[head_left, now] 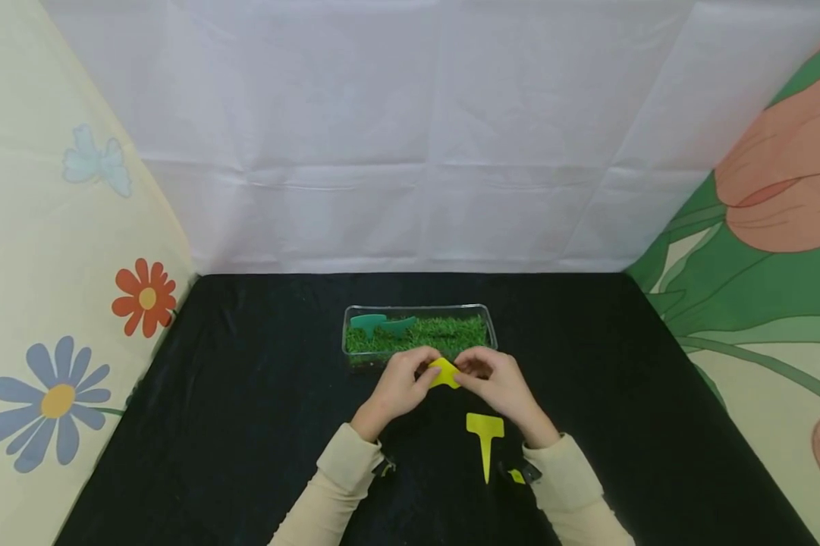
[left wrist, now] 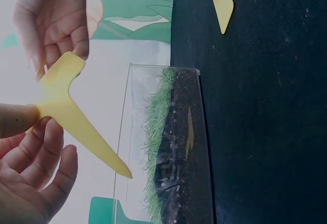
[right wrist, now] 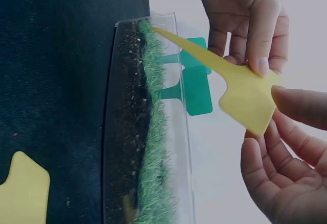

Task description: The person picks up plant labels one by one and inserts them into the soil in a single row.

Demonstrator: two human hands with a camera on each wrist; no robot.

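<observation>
Landmark: clear plastic tray (head_left: 489, 327), rectangular, filled with dark soil topped by green grass, standing on a black cloth (head_left: 246, 425) near its middle.

Item 1: yellow T-shaped plant label (head_left: 445, 373), held in the air just in front of the tray's near wall. The wrist views show its pointed stake aimed at the tray's rim, the tip close to the clear wall but not in the grass.

Item 2: left hand (head_left: 399, 383), directly in front of the tray's near wall. Fingers curled, thumb and fingertips pinching the label's broad head from the left side; it carries nothing else.

Item 3: right hand (head_left: 498, 383), beside the left hand, likewise in front of the tray. Thumb and fingers (right wrist: 265, 60) pinch the same label's head from the other side; remaining fingers loosely bent.

Item 4: second yellow label (head_left: 485, 440), same T shape, lying flat on the cloth in front of the tray, between the 2 wrists, stake pointing away from the tray. Touched by neither hand.

Item 5: 2 green labels (head_left: 382, 324), standing in the grass at the tray's left end, overlapping in the head view.

Item 6: cream sleeves (head_left: 341, 470), covering both forearms.

Surroundings: white sheet (head_left: 410, 136) behind the tray; flower-print panels left and right of it.
</observation>
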